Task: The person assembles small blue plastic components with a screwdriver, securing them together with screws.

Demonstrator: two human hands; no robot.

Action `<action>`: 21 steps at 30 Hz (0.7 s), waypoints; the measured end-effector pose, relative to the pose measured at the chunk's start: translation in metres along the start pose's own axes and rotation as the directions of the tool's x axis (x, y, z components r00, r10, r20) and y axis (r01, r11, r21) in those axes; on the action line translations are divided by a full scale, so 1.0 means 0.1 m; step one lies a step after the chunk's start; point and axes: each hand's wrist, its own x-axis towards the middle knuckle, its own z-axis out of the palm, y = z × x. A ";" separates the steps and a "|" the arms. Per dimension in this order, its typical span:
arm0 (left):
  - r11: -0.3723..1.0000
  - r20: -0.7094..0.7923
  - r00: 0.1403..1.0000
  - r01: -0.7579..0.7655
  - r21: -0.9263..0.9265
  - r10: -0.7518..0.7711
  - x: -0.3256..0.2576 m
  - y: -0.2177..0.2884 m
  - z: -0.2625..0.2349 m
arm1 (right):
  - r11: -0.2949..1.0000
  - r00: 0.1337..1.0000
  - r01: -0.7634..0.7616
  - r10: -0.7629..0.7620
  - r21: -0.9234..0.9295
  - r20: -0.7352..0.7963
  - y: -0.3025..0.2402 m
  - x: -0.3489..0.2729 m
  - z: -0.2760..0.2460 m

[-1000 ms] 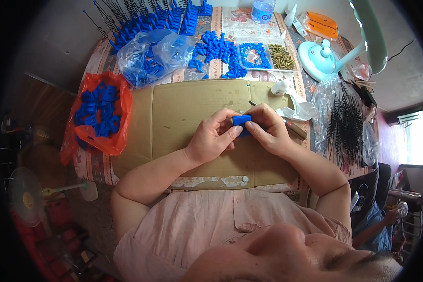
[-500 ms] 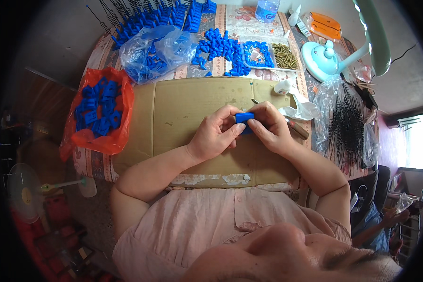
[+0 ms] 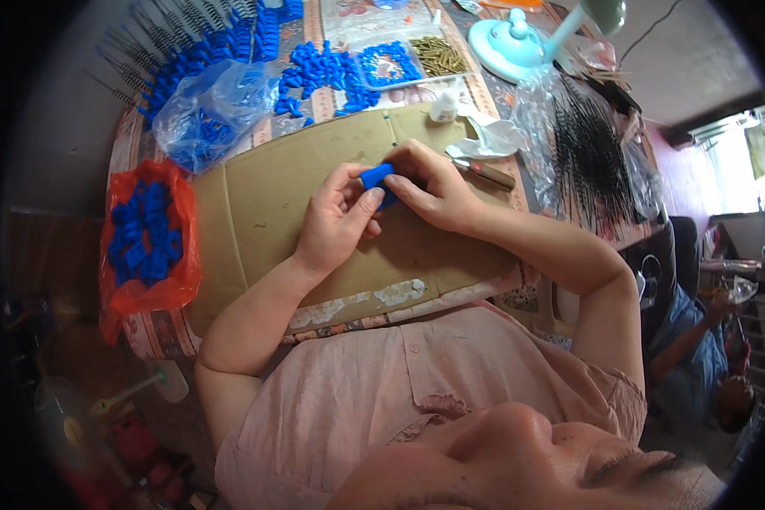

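Between my two hands, over the cardboard sheet (image 3: 314, 195), is a small blue plastic block (image 3: 376, 175). My left hand (image 3: 338, 212) pinches its left side, thumb in front and fingers behind. My right hand (image 3: 425, 185) grips the right side with thumb and bent fingers. The block's underside and far side are partly hidden by my fingers. Just right of my right hand lies a tool with a brown handle (image 3: 490, 174) and a metal end.
Left: a red bag (image 3: 187, 229) of blue parts. Behind: a clear bag (image 3: 217, 98), spring-topped blue pieces (image 3: 200, 68), loose blue cones (image 3: 319, 72), a tray (image 3: 399, 81) with blue bits and brass screws. Right: small white bottle (image 3: 443, 108), lamp base (image 3: 506, 47), black spiral rods (image 3: 591, 153). Another person (image 3: 697, 340) sits far right.
The whole view has turned and shifted, so the table things appear farther left and higher. Both hands still hold the blue block, which now looks more tilted. More of the other person shows.
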 end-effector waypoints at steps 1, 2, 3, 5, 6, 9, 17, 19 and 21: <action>1.000 0.016 1.000 0.006 -0.004 -0.006 0.01 0.00 0.00 | 1.000 1.000 -0.009 0.009 -0.004 -0.014 0.00 0.01 0.00; 1.000 0.010 1.000 -0.005 0.000 0.005 0.01 0.01 -0.01 | 1.000 1.000 -0.014 0.014 0.021 -0.018 -0.02 0.03 0.01; 1.000 0.000 1.000 -0.017 0.003 0.017 0.01 0.01 -0.01 | 0.999 1.000 -0.019 0.020 0.047 -0.018 -0.04 0.03 0.02; 0.999 0.000 0.999 -0.039 -0.031 0.039 0.00 0.04 -0.01 | 0.995 0.998 -0.046 0.048 0.087 -0.030 -0.15 0.04 0.06; 0.996 -0.010 0.998 -0.068 -0.060 0.068 -0.01 0.04 -0.01 | 0.990 0.997 -0.063 0.067 0.128 -0.033 -0.19 0.04 0.08; 0.997 0.000 0.997 -0.075 -0.030 0.075 -0.01 0.02 -0.03 | 0.999 0.996 -0.010 0.014 0.048 -0.084 -0.18 0.00 0.12; 0.999 0.015 0.999 -0.043 0.003 0.043 0.01 0.02 -0.02 | 0.997 0.996 0.027 -0.021 0.073 -0.086 -0.05 -0.02 0.09; 0.999 0.015 0.999 -0.049 -0.008 0.049 0.01 0.01 0.00 | 0.994 0.996 0.031 -0.022 0.102 -0.084 -0.02 -0.03 0.08; 1.000 0.015 1.000 -0.026 -0.002 0.026 0.00 0.02 -0.02 | 0.994 0.998 0.028 -0.021 0.108 -0.066 -0.02 -0.01 0.07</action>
